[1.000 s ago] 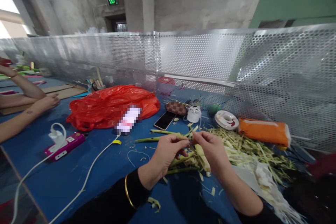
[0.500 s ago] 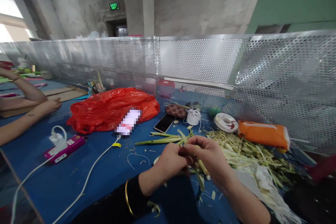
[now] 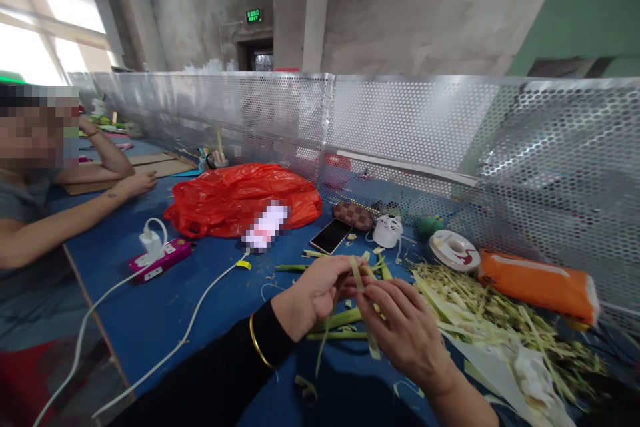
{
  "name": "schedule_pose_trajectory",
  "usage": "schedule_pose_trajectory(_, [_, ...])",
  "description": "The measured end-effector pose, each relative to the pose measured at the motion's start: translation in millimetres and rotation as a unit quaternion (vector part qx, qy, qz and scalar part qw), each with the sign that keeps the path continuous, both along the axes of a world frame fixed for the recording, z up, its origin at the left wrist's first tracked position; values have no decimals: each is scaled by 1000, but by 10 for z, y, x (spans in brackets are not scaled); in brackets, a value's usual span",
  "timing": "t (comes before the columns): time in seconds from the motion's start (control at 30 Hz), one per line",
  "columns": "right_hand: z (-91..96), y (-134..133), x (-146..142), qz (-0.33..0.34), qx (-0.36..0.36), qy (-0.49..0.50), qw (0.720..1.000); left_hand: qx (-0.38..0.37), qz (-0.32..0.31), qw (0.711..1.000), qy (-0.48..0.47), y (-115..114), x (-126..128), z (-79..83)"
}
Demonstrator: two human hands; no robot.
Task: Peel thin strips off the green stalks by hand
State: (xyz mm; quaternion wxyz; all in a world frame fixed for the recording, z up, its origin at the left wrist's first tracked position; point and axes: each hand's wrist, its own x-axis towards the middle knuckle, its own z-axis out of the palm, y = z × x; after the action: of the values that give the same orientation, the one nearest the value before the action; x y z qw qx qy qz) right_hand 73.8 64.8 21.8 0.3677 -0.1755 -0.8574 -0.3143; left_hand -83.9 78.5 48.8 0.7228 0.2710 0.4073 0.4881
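Note:
My left hand (image 3: pixel 314 292) and my right hand (image 3: pixel 403 331) meet above the blue table (image 3: pixel 150 307), both pinching a thin pale green leaf strip (image 3: pixel 358 276). The strip sticks up between the fingers and a long sliver (image 3: pixel 324 340) hangs down from it. Several green stalks (image 3: pixel 340 320) lie on the table just under my hands. A heap of pale green and yellow shavings (image 3: pixel 490 313) spreads to the right of my right hand. A gold bangle (image 3: pixel 257 345) sits on my left wrist over a black sleeve.
A red plastic bag (image 3: pixel 240 199), a phone (image 3: pixel 330 235), a brown checked pouch (image 3: pixel 354 215), a white mask (image 3: pixel 387 231), a tape reel (image 3: pixel 454 248) and an orange packet (image 3: pixel 535 283) lie behind. A pink power strip (image 3: pixel 161 257) with white cables lies left. Another person's arms (image 3: pixel 75 213) rest at left. A perforated metal screen (image 3: pixel 400 127) borders the table.
The view has swung left, bringing the person at the left into sight. My hands stay together on the strip and have lowered slightly; a long sliver now hangs below them.

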Motion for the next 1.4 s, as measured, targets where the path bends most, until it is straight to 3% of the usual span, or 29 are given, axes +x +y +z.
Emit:
schedule_pose_trajectory(0.17, [-106,77,25,-23,-18,-51,998,-29,29,997,-62,28,3,-18])
schedule_pose_trajectory(0.27, [-89,87,59,14,-54,-60,997,-27,34,996,-77,51,-22,-51])
schedule_pose_trajectory(0.4, [0,14,68,81,-96,5,992,-8,41,996,-73,47,-38,-51])
schedule_pose_trajectory(0.57, [-7,-19,-63,-3,-88,-21,996,16,-7,997,-69,15,61,-92])
schedule_pose_trajectory(0.67, [-49,12,-117,-5,-92,-39,995,25,-22,997,-65,-6,121,-136])
schedule_pose_trajectory(0.97, [73,-5,-95,50,-177,111,977,71,5,997,-21,-71,151,-60])
schedule_pose_trajectory(1.03, [55,-4,-87,54,-220,189,956,60,6,998,-15,-74,161,-60])
schedule_pose_trajectory(1.13, [11,17,-72,-2,-301,313,901,40,13,999,4,-87,172,-64])
schedule_pose_trajectory(1.23, [-11,51,-74,-65,-423,390,815,40,22,999,24,-112,181,-59])
schedule_pose_trajectory(1.4, [-3,81,-115,-14,-599,461,655,47,29,998,32,-130,192,-68])
